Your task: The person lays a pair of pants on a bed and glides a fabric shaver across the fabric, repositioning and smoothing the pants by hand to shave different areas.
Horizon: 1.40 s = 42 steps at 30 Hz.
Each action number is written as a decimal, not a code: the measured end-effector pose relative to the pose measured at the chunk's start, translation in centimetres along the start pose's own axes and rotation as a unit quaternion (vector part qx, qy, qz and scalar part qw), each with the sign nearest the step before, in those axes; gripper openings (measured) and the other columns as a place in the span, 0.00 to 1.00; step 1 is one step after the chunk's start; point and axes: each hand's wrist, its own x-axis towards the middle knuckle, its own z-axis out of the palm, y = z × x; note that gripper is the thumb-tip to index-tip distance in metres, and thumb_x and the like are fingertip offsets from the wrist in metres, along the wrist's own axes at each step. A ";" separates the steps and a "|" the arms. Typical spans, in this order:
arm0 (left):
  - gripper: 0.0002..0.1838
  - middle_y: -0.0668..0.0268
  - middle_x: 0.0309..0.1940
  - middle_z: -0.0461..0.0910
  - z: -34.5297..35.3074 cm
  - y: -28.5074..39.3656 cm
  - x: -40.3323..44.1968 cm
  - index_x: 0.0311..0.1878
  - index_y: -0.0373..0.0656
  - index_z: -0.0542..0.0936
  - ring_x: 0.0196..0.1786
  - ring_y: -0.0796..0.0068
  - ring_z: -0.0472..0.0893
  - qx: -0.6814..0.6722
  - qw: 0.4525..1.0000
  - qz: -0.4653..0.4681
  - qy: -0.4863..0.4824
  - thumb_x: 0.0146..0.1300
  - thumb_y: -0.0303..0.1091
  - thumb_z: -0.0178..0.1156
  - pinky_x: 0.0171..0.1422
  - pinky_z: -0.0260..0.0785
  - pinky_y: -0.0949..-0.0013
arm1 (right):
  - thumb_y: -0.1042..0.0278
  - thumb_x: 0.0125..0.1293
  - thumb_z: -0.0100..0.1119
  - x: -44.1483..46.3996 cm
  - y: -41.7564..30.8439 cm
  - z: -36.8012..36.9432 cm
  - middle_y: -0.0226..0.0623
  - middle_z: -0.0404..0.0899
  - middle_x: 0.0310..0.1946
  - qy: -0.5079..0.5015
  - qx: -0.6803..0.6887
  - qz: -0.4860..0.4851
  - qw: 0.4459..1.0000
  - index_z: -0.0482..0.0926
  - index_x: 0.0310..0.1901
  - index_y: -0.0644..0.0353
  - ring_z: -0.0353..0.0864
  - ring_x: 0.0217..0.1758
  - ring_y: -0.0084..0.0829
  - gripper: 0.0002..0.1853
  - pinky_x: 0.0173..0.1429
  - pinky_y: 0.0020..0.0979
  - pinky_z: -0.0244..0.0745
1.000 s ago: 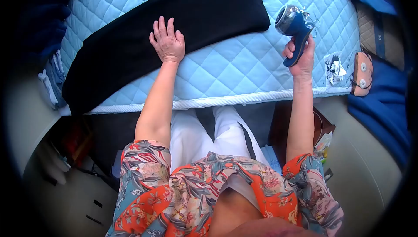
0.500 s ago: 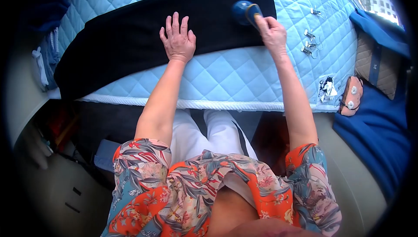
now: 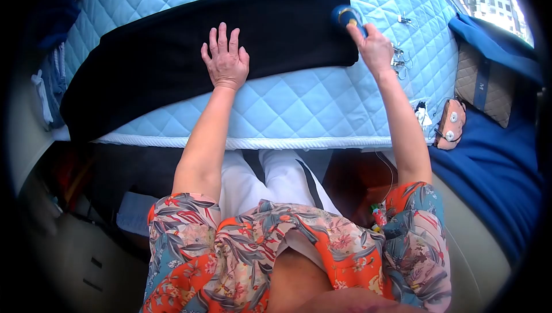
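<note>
A long piece of folded black cloth, probably a garment, lies across the light-blue quilted bed cover. My left hand rests flat on its middle, palm down and fingers spread. Over the cloth's right end, my right hand grips the handle of a blue fabric shaver with a round head and a gold ring. The head sits at the cloth's right edge; I cannot tell whether it touches. My right hand hides part of the handle.
Several metal clips lie on the cover to the right. Beyond them are a small plastic bag, a pinkish pouch and a brown quilted cushion. Blue fabric hangs at the right. Folded clothes sit at the left.
My right hand has carried the fabric shaver rightward to the cloth's right edge. My left hand stays flat on the cloth. The whole view has shifted slightly.
</note>
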 end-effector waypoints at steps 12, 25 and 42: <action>0.26 0.66 0.70 0.58 0.0 -0.1 0.0 0.63 0.55 0.68 0.72 0.61 0.56 0.003 1.000 0.005 0.010 0.58 0.39 0.52 0.70 0.47 0.49 | 0.32 0.60 0.49 2.6 -1.1 0.7 0.51 0.80 0.26 0.014 0.031 0.030 0.999 0.78 0.30 0.61 0.81 0.34 0.53 0.32 0.38 0.46 0.73; 0.27 0.67 0.69 0.58 0.2 -0.1 -0.2 0.63 0.56 0.69 0.72 0.62 0.55 -0.004 1.000 0.004 0.008 0.58 0.40 0.53 0.70 0.46 0.48 | 0.33 0.62 0.46 4.0 -2.4 0.5 0.52 0.81 0.29 0.018 0.031 0.041 0.999 0.78 0.29 0.62 0.80 0.37 0.54 0.33 0.43 0.46 0.72; 0.26 0.63 0.67 0.62 0.8 -0.5 -0.2 0.60 0.54 0.71 0.70 0.60 0.57 -0.034 0.999 0.005 0.036 0.56 0.42 0.55 0.69 0.45 0.47 | 0.34 0.62 0.48 -3.2 -4.7 1.1 0.54 0.79 0.29 -0.103 0.052 -0.020 0.993 0.76 0.28 0.64 0.77 0.37 0.55 0.33 0.42 0.46 0.70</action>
